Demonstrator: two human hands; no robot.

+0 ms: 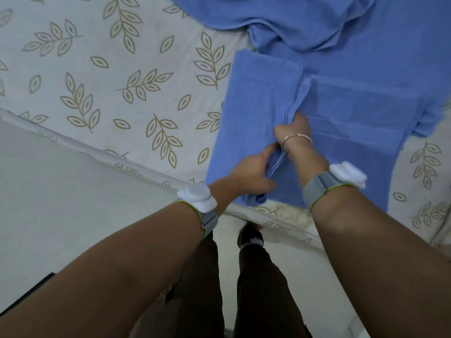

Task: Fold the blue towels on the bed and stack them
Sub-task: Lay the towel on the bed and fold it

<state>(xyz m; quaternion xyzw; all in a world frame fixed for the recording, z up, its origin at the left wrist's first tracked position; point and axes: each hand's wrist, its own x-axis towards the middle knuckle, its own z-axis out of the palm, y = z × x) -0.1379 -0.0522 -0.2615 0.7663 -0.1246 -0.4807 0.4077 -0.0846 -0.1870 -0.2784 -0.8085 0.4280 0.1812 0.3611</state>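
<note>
A blue towel [253, 103] lies partly folded near the bed's front edge, one flap laid over toward the left. My left hand [251, 172] pinches the flap's hemmed edge near the bed's front. My right hand [294, 129] grips the same edge a little farther up, fingers tucked under the fold. The rest of this towel [361, 123] spreads flat to the right. A rumpled heap of more blue towels [317, 23] lies beyond it at the top.
The bed sheet [109, 81] is white with a tan leaf print and stretches to the left. The bed's edge [136, 162] runs diagonally, with pale floor [61, 191] below it. My legs and a foot [251, 237] stand close to the bed.
</note>
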